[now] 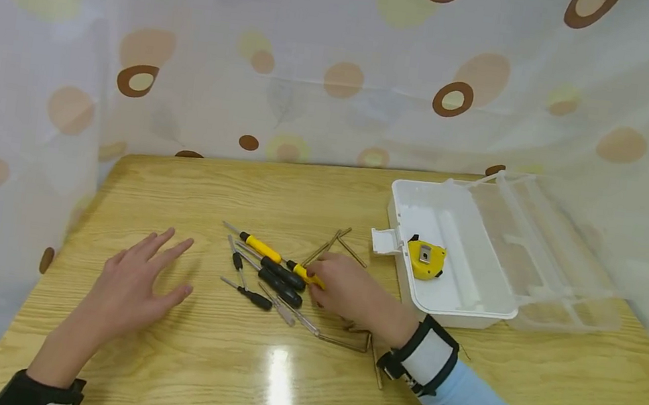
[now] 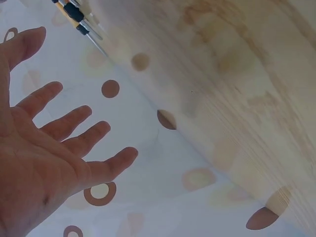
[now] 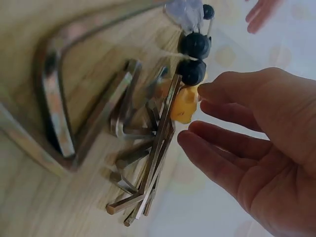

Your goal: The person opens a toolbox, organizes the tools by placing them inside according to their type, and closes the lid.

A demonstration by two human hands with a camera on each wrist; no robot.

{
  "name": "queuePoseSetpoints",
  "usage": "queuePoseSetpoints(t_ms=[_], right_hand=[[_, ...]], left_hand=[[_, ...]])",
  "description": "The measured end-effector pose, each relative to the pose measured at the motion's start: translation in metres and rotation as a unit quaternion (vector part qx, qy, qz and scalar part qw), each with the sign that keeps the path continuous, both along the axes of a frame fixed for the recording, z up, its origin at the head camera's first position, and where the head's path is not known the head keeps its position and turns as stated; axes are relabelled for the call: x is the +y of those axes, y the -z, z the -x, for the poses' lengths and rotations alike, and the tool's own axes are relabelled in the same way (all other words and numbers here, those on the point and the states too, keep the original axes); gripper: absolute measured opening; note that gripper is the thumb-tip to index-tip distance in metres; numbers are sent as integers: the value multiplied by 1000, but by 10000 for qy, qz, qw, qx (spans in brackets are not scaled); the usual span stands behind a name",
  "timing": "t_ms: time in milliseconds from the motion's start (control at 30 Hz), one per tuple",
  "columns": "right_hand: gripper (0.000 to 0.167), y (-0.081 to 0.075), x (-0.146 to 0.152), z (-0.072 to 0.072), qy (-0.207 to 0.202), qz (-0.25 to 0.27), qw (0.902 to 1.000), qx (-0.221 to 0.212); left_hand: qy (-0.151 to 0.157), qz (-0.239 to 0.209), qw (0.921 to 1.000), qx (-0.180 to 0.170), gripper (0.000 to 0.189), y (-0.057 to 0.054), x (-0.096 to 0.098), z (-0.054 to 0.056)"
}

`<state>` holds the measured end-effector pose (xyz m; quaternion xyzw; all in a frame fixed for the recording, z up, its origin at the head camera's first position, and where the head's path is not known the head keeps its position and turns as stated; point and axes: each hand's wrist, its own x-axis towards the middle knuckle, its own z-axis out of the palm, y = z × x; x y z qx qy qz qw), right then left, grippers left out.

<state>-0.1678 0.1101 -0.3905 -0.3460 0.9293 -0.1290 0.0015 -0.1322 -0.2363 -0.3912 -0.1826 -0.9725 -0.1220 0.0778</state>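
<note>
My right hand (image 1: pixel 347 286) bends its fingers round the yellow handle of a screwdriver (image 3: pixel 183 106) at the right end of a pile of tools; in the right wrist view fingertips flank that handle. Beside it lie another yellow-handled screwdriver (image 1: pixel 261 247), two thick black-handled screwdrivers (image 1: pixel 280 285), small black-handled ones (image 1: pixel 254 298) and clear-handled ones (image 1: pixel 306 322). Several bronze-coloured hex keys (image 1: pixel 343 344) lie around and under the right hand, large in the right wrist view. My left hand (image 1: pixel 135 280), fingers spread and holding nothing, is left of the pile.
A white plastic toolbox (image 1: pixel 457 307) stands on the wooden table (image 1: pixel 188 375) at the right. Its translucent lid (image 1: pixel 555 258) is folded back to the right, and its latch (image 1: pixel 385 242) sticks out left. Inside lies a yellow tape measure (image 1: pixel 427 261). A patterned curtain (image 1: pixel 294 57) hangs behind.
</note>
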Motion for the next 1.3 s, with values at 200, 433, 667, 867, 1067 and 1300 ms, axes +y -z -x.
queuePoseSetpoints(t_ms=[200,433,667,867,1067,1300], right_hand=[[8,2,-8,7,114,3,9991,-404],[7,3,-10,1,367,89,9992,-127],[6,-13,5,-8,729,543,9957,179],[7,-28,12,-12,946,343,9928,650],[16,-29,15,-12,927,235,9940,533],[18,-37,26,-14,1138,476,9878,953]], left_hand=[[-16,-116,9999,58,70,2,0,-3],[25,-148,9999,78,68,3,4,-1],[5,-68,9999,74,70,4,3,-1],[-24,-98,9999,56,69,6,2,-1],[17,-154,9999,43,67,7,1,-2],[56,-218,9997,37,66,9,2,-4]])
